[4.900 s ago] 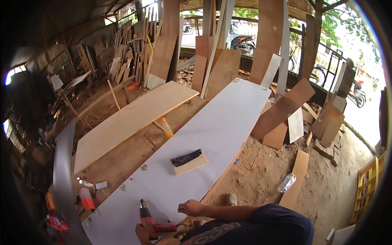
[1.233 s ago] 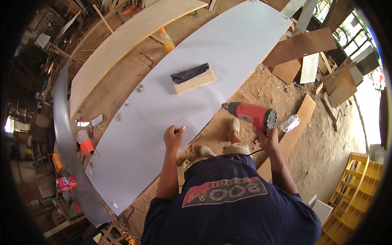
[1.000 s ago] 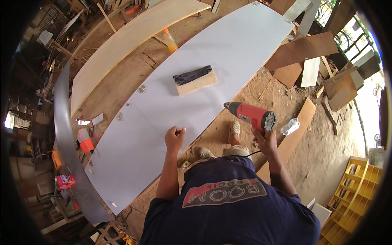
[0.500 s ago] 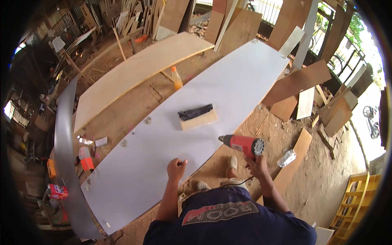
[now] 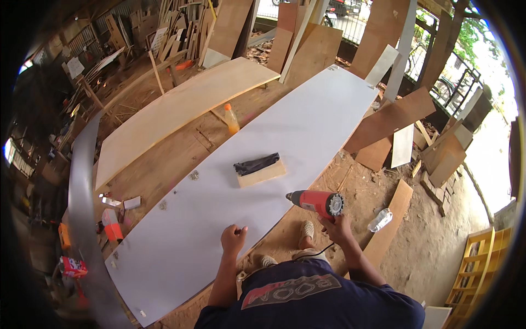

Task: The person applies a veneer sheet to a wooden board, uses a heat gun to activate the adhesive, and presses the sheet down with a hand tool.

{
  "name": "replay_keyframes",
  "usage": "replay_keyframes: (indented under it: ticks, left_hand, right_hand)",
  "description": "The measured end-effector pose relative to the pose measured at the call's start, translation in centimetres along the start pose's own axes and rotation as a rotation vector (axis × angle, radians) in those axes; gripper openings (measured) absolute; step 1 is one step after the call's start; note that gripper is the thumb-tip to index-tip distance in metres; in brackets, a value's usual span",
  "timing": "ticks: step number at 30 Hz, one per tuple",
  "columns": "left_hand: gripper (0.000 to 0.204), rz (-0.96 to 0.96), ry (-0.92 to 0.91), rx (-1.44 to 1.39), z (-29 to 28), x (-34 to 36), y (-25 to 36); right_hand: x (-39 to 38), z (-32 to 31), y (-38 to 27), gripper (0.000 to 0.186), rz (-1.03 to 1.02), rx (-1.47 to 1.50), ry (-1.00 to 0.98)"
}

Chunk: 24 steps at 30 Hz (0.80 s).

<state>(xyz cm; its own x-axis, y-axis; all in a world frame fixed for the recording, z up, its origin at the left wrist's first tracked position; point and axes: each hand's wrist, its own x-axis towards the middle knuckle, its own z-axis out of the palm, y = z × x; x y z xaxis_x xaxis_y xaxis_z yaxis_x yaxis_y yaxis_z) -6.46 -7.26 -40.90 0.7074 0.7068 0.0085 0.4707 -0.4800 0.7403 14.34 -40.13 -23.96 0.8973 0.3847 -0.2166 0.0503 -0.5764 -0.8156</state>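
My right hand (image 5: pixel 336 227) grips a red and black heat gun (image 5: pixel 315 201), its handle hidden in the fist. The nozzle points left, just over the near edge of a long white panel (image 5: pixel 192 230). A thin dark cord trails from beneath that hand toward my body. My left hand (image 5: pixel 234 239) is closed at the panel's near side, fingers curled and thumb up; whatever may be inside is hidden. Farther in on the panel, a pale wooden block (image 5: pixel 263 174) lies against a crumpled black strip of material (image 5: pixel 256 164).
Small metal bits (image 5: pixel 194 175) lie along the panel's far left edge. Beyond it stand an orange drink bottle (image 5: pixel 232 119) and a long plywood sheet (image 5: pixel 181 109). A curved grey sheet (image 5: pixel 82 203) borders the left. Boards (image 5: pixel 392 120) lean at right; a clear plastic bottle (image 5: pixel 379 220) lies nearby.
The view has shifted slightly, so the scene sits a little lower and further left. Both hands keep nearly the same pose, with the heat gun still in my right hand.
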Motion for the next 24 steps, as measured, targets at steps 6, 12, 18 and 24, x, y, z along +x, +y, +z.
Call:
replay_keyframes:
  ticks: [6,12,18,24]
  left_hand:
    - [0.042,-0.004,0.008,-0.002,0.0,0.0,-0.4]
    - [0.042,0.018,-0.005,0.029,0.3,0.4,-0.3]
    - [0.040,0.010,0.006,-0.006,0.2,0.4,-0.5]
    - [0.039,-0.005,0.000,0.006,0.2,0.3,-0.4]
  right_hand:
    - [0.3,0.5,1.2,0.035,0.003,-0.036,-0.010]
    - [0.8,1.1,2.6,0.036,-0.057,-0.038,0.012]
    - [1.1,1.6,1.3,0.031,-0.081,-0.039,-0.007]
    - [0.7,1.2,-1.0,0.037,-0.073,-0.108,0.038]
